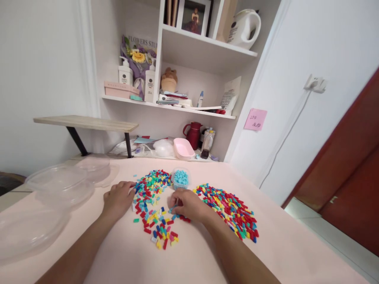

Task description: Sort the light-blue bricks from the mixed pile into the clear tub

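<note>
Small colourful plastic bricks (151,189) lie in a loose pile in front of me and trail towards me in a thinner scatter. My left hand (118,199) rests at the pile's left edge, fingers stretched out and touching the nearest bricks. Over the right side of the scatter is my right hand (188,205), thumb and fingers bent together in a pinch. Light blue shows by its fingertips, but whether a brick is held there is hidden. Just beyond that hand stands a small clear tub (181,186) containing light blue bricks (181,177).
A second, wider brick pile (231,209) spreads to the right. Clear plastic containers (59,183) stand at the left of the pink table (142,264). Behind are a pink basin (184,148), a red jug (194,135), a bottle (207,144) and a wooden ledge (85,122).
</note>
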The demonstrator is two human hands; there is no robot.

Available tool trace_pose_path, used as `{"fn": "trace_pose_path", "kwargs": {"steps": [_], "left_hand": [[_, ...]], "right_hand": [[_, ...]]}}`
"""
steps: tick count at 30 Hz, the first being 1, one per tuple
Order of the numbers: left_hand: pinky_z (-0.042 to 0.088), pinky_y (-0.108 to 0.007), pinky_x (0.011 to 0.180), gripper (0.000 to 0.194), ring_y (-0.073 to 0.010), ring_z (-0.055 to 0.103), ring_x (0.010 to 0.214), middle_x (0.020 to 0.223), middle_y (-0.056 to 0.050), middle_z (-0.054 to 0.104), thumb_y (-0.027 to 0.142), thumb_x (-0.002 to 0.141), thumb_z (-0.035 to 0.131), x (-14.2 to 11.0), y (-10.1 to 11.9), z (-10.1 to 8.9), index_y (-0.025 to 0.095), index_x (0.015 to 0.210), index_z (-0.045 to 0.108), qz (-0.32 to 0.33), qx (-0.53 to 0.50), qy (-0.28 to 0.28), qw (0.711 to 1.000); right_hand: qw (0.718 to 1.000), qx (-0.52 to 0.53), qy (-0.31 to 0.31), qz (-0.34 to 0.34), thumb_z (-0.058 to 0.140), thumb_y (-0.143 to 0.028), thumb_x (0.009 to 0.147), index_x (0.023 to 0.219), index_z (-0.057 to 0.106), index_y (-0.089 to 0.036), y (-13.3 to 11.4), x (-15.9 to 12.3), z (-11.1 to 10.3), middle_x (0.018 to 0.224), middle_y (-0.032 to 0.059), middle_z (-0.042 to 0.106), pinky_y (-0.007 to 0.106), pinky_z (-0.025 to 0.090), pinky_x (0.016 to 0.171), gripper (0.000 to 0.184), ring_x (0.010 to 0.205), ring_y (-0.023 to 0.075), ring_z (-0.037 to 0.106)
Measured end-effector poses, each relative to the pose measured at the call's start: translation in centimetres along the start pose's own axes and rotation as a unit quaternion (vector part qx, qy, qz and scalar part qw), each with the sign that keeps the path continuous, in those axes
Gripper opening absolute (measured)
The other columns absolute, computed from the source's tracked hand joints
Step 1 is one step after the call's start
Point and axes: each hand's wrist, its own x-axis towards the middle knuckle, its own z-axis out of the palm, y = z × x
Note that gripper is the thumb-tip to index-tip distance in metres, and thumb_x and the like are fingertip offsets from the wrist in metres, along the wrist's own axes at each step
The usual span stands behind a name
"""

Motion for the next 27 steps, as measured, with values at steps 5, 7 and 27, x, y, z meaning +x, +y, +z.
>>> {"fn": "trace_pose_path", "kwargs": {"steps": [5,7,27], "left_hand": [[0.04,-0.047,0.1,0.042,-0.0282,0.052,0.125,0.133,-0.004,0.061,0.036,0.093,0.032,0.0,-0.1,-0.1,0.034,0.12,0.064,0.002,0.01,-0.001,1.0],[0.04,-0.048,0.1,0.042,-0.0283,0.052,0.124,0.134,-0.004,0.061,0.035,0.093,0.031,0.0,0.0,-0.1,0.033,0.12,0.064,0.003,0.01,-0.001,1.0],[0.041,-0.048,0.1,0.042,-0.028,0.052,0.125,0.136,-0.003,0.06,0.036,0.095,0.031,0.4,-0.2,-0.2,0.034,0.122,0.063,-0.002,0.019,-0.008,1.0]], "right_hand": [[0.999,0.043,0.003,0.012,0.076,-0.008,0.068,0.075,0.069,-0.019,0.1,0.1,0.1,0.072,-0.0039,0.065,0.02,0.038,0.057,0.015,0.063,0.0103,0.056],[0.997,0.073,0.014,0.014,0.074,-0.006,0.068,0.074,0.069,-0.018,0.1,0.2,0.1,0.068,-0.0045,0.064,0.019,0.038,0.057,0.014,0.061,0.0101,0.055],[0.992,0.034,0.097,-0.073,0.065,-0.017,0.085,0.09,0.079,-0.024,0.2,0.6,0.0,0.087,0.0029,0.073,0.025,0.047,0.079,0.017,0.085,0.0172,0.066]]}}
